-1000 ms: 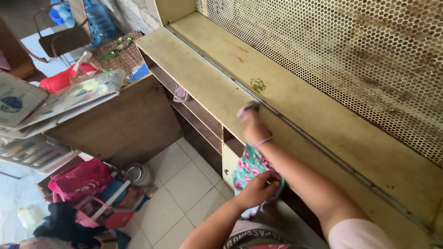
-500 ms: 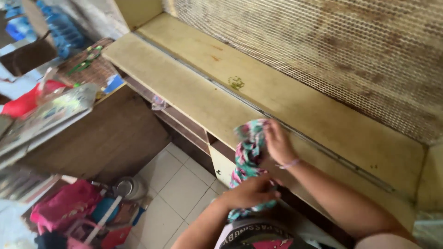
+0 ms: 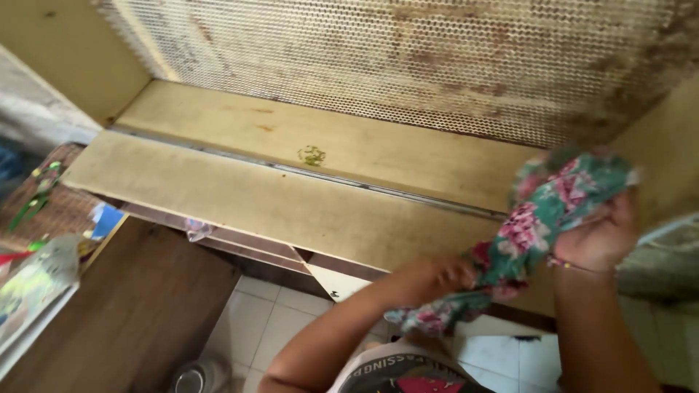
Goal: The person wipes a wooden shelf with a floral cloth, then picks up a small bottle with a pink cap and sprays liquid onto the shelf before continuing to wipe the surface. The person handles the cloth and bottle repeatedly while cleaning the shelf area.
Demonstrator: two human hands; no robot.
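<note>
A teal cloth with pink flowers [image 3: 542,211] stretches between both hands above the right end of a yellowed wooden ledge [image 3: 240,196]. My right hand [image 3: 601,236] is raised at the right and grips the bunched upper part of the cloth. My left hand [image 3: 437,275] is lower, near the ledge's front edge, closed on the cloth's lower end, which hangs down past it. A thin band circles my right wrist.
A stained perforated metal screen [image 3: 408,65] rises behind the ledge. A green smudge [image 3: 312,155] marks the ledge. A dark wooden table [image 3: 124,313] with papers [image 3: 29,291] and a woven basket [image 3: 51,204] stands at the left, above a white tiled floor [image 3: 269,327].
The view swung right along the ledge. My right hand lifted off the ledge and rose to the right with the cloth, pulling it taut from my left hand.
</note>
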